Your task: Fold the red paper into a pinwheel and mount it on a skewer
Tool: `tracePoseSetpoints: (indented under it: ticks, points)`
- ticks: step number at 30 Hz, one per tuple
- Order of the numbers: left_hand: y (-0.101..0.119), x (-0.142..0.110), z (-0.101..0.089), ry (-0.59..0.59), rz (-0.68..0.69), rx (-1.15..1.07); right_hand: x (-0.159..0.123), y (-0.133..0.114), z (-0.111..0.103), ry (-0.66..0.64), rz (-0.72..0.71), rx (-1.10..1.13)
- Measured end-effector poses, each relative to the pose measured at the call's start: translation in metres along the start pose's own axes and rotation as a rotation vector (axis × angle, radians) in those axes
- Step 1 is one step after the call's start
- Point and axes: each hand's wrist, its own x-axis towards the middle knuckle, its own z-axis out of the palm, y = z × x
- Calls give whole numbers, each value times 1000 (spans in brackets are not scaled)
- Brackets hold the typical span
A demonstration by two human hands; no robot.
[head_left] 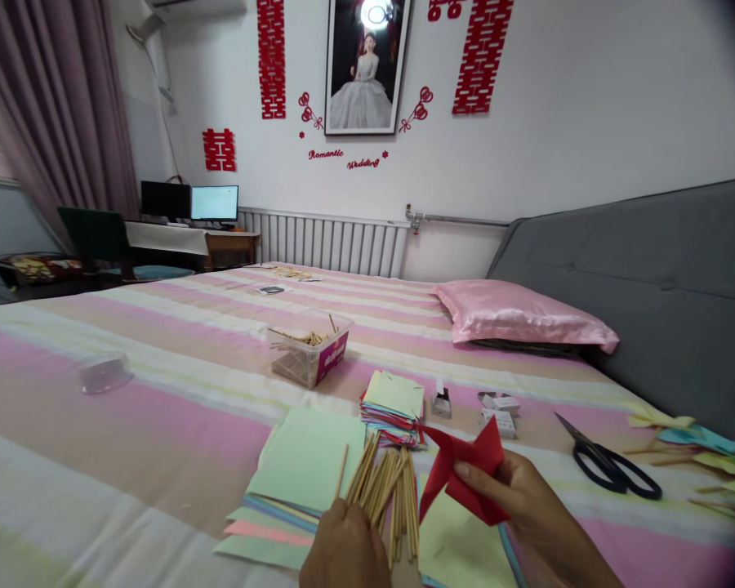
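Note:
A folded red paper pinwheel (pixel 465 469) is pinched in my right hand (pixel 514 498), thumb on its front. My left hand (pixel 346 545) is closed, and a thin wooden stick (pixel 341 471) stands up out of it. Just beside it, a heap of wooden sticks (pixel 398 498) lies on the bed. Left of the heap is a stack of large coloured paper sheets (pixel 312 453), pale green on top. Below the pinwheel lies another paper stack (pixel 465 543), yellowish on top. A pile of smaller paper squares (pixel 395 394) sits just behind the sticks.
Black-handled scissors (pixel 612 469) lie to the right, near several paper pinwheels on sticks (pixel 716 449). Small boxes (pixel 499 412) and a little open box (pixel 441 400) are behind my right hand. A clear tub (pixel 309 359) holds sticks; a clear lid (pixel 104 373) lies left. A pink pillow (pixel 520 314) rests farther back.

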Motion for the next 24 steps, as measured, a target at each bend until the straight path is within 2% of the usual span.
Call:
tracePoseSetpoints:
  ticks: [3, 6, 8, 11, 14, 18, 21, 24]
  points:
    - [-1, 0, 4, 55, 2, -31, 0, 0, 0, 9, 4, -7]
    - [-4, 0, 5, 99, 26, -167, 0, 0, -2, 32, 4, -15]
    - [-7, 2, 5, 112, 82, -307, -1, -2, -3, 15, -15, -31]
    - [-14, 7, 3, 133, 235, -517, -4, -8, -6, -48, -97, -113]
    - [-20, 12, 2, 146, 374, -711, -8, -16, -9, -99, -214, -275]
    - [-22, 14, 1, 30, 433, -934, -11, -26, -14, -175, -468, -606]
    - [-20, 13, 0, -11, 481, -1007, -14, -29, -17, -173, -646, -783]
    - [-20, 13, -2, -10, 499, -1009, -17, -30, -18, -147, -766, -864]
